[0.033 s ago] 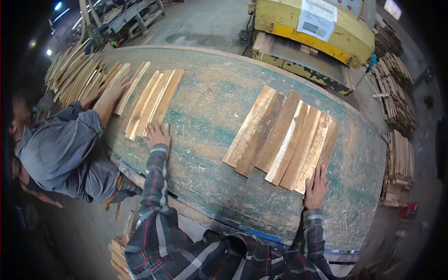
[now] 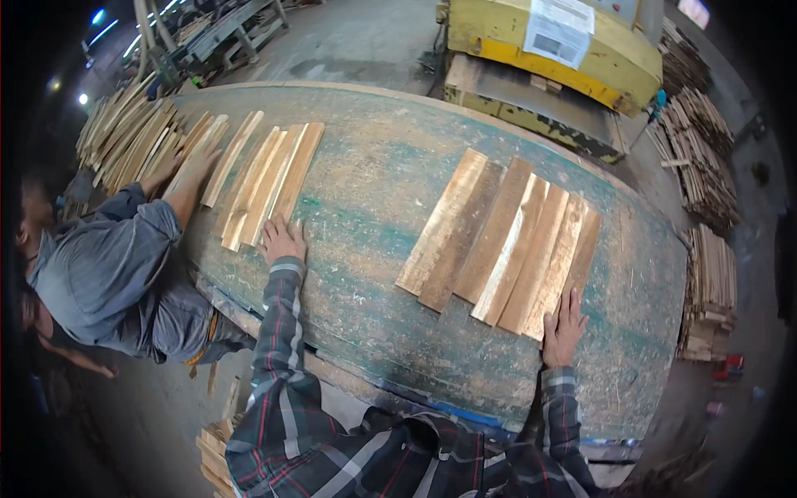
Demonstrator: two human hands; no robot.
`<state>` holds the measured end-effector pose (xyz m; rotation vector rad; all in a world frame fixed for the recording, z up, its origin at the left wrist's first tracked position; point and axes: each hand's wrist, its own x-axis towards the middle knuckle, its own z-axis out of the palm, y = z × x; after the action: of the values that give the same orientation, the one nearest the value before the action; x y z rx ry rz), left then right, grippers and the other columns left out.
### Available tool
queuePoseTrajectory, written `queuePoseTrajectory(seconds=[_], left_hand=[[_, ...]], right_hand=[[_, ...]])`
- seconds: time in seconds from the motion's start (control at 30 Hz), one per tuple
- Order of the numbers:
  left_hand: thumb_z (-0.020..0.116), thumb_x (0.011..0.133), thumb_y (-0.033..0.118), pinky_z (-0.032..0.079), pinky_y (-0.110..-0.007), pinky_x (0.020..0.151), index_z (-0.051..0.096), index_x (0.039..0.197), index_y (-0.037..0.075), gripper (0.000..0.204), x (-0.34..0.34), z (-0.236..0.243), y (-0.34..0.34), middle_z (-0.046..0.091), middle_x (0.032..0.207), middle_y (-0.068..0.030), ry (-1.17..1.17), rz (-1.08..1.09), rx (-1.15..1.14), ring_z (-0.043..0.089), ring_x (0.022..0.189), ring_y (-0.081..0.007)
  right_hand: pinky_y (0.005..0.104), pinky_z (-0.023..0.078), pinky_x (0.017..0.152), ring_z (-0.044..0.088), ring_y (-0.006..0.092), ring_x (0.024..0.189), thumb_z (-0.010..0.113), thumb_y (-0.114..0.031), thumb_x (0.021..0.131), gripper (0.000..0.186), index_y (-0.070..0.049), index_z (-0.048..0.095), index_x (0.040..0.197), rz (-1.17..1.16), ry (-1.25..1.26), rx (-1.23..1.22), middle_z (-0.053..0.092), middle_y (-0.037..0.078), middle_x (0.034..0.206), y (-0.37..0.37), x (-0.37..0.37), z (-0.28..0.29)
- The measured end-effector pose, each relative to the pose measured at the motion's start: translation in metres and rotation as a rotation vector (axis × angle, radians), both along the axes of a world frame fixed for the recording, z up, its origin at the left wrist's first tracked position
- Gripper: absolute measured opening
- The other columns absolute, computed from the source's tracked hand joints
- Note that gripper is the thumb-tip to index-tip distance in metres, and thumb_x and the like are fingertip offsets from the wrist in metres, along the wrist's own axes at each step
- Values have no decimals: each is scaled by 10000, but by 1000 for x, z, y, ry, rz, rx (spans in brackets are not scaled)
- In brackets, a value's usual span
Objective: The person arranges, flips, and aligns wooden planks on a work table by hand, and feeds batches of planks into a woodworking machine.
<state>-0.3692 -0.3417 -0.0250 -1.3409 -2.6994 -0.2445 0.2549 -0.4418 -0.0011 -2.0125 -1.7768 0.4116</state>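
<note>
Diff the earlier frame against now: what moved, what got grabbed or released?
No clear movement; the view just shifts slightly. Nothing visibly taken hold of or let go. Same as before: left hand open at the near ends of the left group of boards, right hand open at the near right corner of the right group of boards.

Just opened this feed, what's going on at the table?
The person's left hand touches the near ends of the left wooden strips; the right hand touches the near right corner of the right-hand strips. Both groups lie flat on the worn green table. Farther left, a co-worker handles more strips.
</note>
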Motion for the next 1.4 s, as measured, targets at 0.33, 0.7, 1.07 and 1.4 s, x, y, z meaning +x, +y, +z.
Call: queuePoseTrajectory(seconds=[0.33,0.7,1.07,1.4], left_hand=[[587,1020,273,427,-570,1042,573,1397,99,416,118,-36,-2,479,1401,-323,-120,-510,401,493,1234,-508],[675,636,906,101,-804,1131,422,1579,273,1164,261,20,-52,168,1673,-281,-90,-938,-153,68,1455,-682],[696,595,929,104,-827,1100,455,1565,268,1199,306,9,-82,152,1684,-263,-59,-933,23,109,1466,-650],[669,615,942,82,-774,1152,432,1586,220,1233,320,34,-26,114,1688,-299,-47,-991,-97,66,1525,-578]], right_hand=[[641,10,1237,244,374,1555,524,-472,1024,673,-126,395,1586,-27,-3,51,278,103,1696,2,4,-7],[791,47,1150,81,542,1539,684,-848,710,1092,-151,489,1527,-97,-142,1,157,255,1687,-38,-21,7],[826,107,1087,54,662,1473,638,-952,614,1185,-263,450,1559,-145,-264,-22,179,293,1655,-28,-10,9],[772,224,1028,163,651,1445,550,-991,653,1151,-328,418,1585,-148,-356,-61,161,277,1673,14,3,3]])
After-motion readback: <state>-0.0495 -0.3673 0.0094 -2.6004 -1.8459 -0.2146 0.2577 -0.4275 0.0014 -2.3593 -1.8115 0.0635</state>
